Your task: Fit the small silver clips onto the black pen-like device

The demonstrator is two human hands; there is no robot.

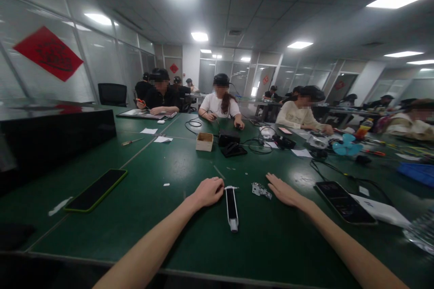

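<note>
My left hand rests on the green table with its fingers curled in, and I see nothing in it. Just to its right lies a long, narrow white-framed device with a dark face, its near end tapering. My right hand lies flat, fingers stretched out and holding nothing. Beside those fingertips are small silvery metal parts, between the device and the hand. A thin clear strip and tiny bits lie beyond the hands.
A green-edged phone and a black monitor are at left. On the right are a dark phone, a white packet and a plastic bottle. A small box, cables and a blue fan stand farther back. Several people sit across the table.
</note>
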